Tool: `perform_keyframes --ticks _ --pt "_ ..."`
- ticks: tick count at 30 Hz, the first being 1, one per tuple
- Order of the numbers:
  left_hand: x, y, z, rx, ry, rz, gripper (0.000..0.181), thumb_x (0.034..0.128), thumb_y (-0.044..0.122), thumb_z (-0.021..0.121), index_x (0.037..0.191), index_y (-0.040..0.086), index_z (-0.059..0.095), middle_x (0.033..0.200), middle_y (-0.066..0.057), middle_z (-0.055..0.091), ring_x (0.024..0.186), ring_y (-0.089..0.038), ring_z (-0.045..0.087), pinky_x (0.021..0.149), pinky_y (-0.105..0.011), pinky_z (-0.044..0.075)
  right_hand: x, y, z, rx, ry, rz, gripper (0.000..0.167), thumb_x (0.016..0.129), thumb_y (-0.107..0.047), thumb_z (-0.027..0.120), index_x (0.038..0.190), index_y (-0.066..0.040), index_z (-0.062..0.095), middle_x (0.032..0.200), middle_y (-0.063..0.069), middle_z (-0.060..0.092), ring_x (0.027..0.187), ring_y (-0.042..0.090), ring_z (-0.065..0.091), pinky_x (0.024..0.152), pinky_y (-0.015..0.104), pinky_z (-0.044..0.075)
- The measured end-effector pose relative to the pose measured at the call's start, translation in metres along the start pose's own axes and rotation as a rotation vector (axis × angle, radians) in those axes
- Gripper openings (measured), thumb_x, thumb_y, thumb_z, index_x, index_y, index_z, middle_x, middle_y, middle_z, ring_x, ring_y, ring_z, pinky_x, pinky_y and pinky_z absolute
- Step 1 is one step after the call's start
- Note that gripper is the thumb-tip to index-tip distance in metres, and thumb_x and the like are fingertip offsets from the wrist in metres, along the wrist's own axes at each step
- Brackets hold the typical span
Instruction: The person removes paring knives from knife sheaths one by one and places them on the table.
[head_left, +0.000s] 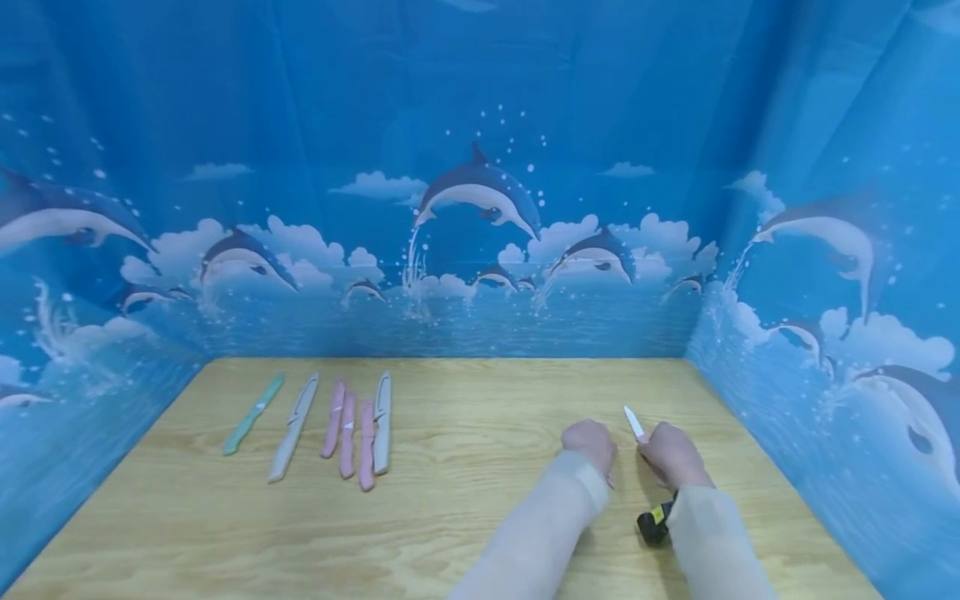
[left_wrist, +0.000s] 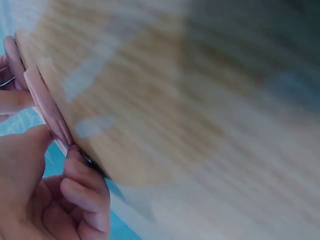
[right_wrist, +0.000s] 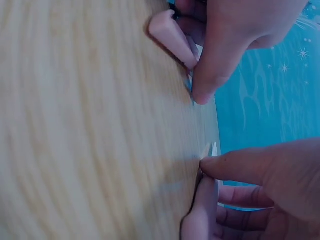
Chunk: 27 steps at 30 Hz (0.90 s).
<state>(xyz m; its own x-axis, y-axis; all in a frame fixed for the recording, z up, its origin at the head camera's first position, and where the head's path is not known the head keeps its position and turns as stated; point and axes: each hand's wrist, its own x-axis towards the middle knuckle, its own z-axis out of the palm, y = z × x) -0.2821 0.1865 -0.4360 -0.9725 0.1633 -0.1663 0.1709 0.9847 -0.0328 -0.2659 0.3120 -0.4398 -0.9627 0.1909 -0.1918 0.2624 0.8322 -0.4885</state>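
Observation:
At the right of the table my right hand (head_left: 675, 454) grips a small knife with a pink handle (right_wrist: 197, 220). Its bare pale blade (head_left: 633, 422) points away from me. Close beside it, my left hand (head_left: 588, 446) holds a short pink piece (left_wrist: 50, 110) between thumb and fingers, low at the tabletop. That piece looks like a knife sheath, though the hand covers part of it. The two hands are apart, with a narrow gap between them. In the head view the pink piece is mostly hidden under the left hand.
At the left lie a green knife (head_left: 255, 414), a white knife (head_left: 288, 446), three pink knives (head_left: 347, 437) and another white knife (head_left: 382, 425), side by side on the wooden table (head_left: 465, 517). A dolphin-print curtain (head_left: 480, 317) borders the table. A black device (head_left: 654, 525) sits at my right wrist.

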Motion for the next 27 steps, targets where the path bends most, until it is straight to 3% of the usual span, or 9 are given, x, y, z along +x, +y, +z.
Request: perform_keyframes --ticks 4,7,10,16,22,27 --pt "0.0009 -0.0015 -0.0027 -0.032 -0.020 -0.015 0.044 0.0899 0.063 0.051 0.094 0.025 0.073 0.072 0.009 0.062 0.057 -0.003 0.053 0.049 -0.017 0.043 -0.0034 -0.0012 -0.0015 0.012 -0.004 0.009 0.037 0.097 -0.022 0.051 0.064 -0.005 0.051 0.049 0.000 0.046 0.040 0.009 0.042 0.039 0.021 0.038" --pt "0.0039 -0.0009 -0.0043 0.028 -0.034 0.026 0.043 0.0767 0.063 0.067 0.104 0.030 0.072 0.080 0.010 0.065 0.061 -0.004 0.053 0.051 -0.018 0.043 -0.0057 -0.0030 -0.0033 0.003 0.000 0.011 0.039 0.096 -0.022 0.052 0.061 -0.006 0.050 0.049 0.000 0.046 0.040 0.009 0.042 0.039 0.021 0.038" --pt "0.0063 0.0004 -0.0047 0.059 -0.036 0.044 0.059 0.0606 0.059 0.080 0.111 0.032 0.069 0.089 0.011 0.067 0.068 -0.004 0.056 0.056 -0.018 0.046 -0.0068 -0.0049 -0.0046 -0.001 -0.003 0.006 0.040 0.097 -0.022 0.051 0.060 -0.006 0.051 0.048 0.000 0.046 0.040 0.010 0.043 0.041 0.022 0.039" --pt "0.0031 0.0019 -0.0039 -0.035 -0.033 -0.008 0.034 0.0818 0.053 0.069 0.102 0.026 0.072 0.089 0.009 0.069 0.070 -0.004 0.059 0.058 -0.018 0.048 -0.0078 -0.0067 -0.0044 -0.010 0.008 -0.019 0.034 0.095 -0.019 0.051 0.064 -0.005 0.053 0.056 0.005 0.052 0.044 0.012 0.046 0.045 0.025 0.042" --pt "0.0047 -0.0007 -0.0024 0.033 -0.045 0.062 0.055 0.0669 0.056 0.077 0.115 0.030 0.068 0.099 0.010 0.069 0.076 -0.005 0.060 0.060 -0.019 0.049 -0.0070 -0.0064 -0.0018 -0.025 0.012 -0.018 0.034 0.095 -0.018 0.052 0.064 -0.005 0.054 0.052 0.003 0.051 0.042 0.011 0.044 0.042 0.022 0.040" --pt "0.0027 -0.0036 -0.0018 0.003 -0.016 0.067 0.044 0.0759 0.057 0.072 0.112 0.031 0.069 0.098 0.011 0.069 0.080 -0.004 0.062 0.062 -0.018 0.050 -0.0077 -0.0079 -0.0020 -0.023 0.003 -0.010 0.035 0.096 -0.019 0.051 0.065 -0.004 0.055 0.051 0.002 0.050 0.040 0.009 0.043 0.041 0.021 0.039"
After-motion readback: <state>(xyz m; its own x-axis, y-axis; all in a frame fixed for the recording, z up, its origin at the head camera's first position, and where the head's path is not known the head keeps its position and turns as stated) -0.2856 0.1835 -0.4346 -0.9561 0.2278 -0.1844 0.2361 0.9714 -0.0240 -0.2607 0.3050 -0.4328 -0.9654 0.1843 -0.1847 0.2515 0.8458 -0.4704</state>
